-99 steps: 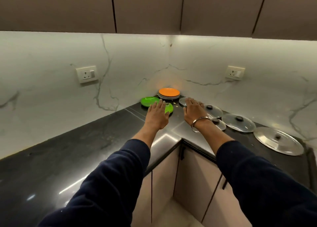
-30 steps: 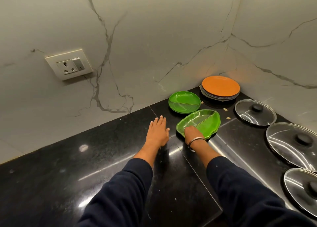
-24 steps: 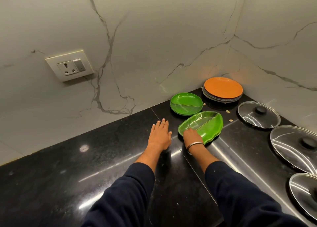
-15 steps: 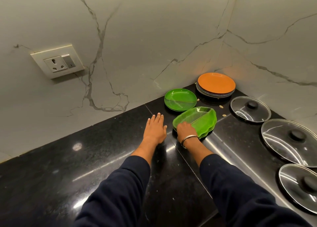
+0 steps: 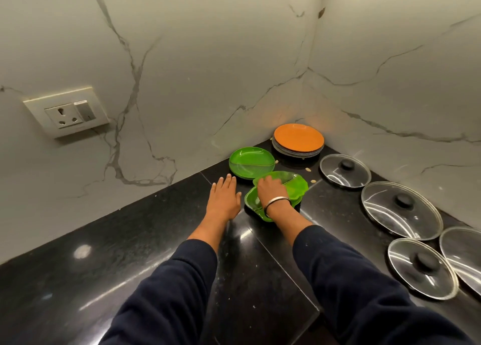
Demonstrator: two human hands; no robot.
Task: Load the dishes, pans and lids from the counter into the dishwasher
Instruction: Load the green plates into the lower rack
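A stack of green leaf-shaped plates (image 5: 296,188) lies on the black counter (image 5: 125,256), the top one shifted off the one beneath. My right hand (image 5: 270,191), with a metal bangle at the wrist, lies on the top leaf plate with fingers curled over its far left rim. Just left of the plates, my left hand (image 5: 225,198) presses flat on the counter. Behind them sit a round green divided plate (image 5: 251,162) and a plate stack topped by an orange plate (image 5: 298,137) in the corner. Several glass lids (image 5: 345,170) (image 5: 400,209) (image 5: 421,266) line the right side. No dishwasher is in view.
Marble walls meet in a corner behind the plates. A wall socket (image 5: 66,111) sits at the left. A few small crumbs (image 5: 313,181) lie between the plates and the lids. The counter's front corner is at the bottom centre.
My right hand has slid from the leaf plate's near edge onto its middle, and the top leaf plate now sits askew on the one below. My left hand stays flat on the counter.
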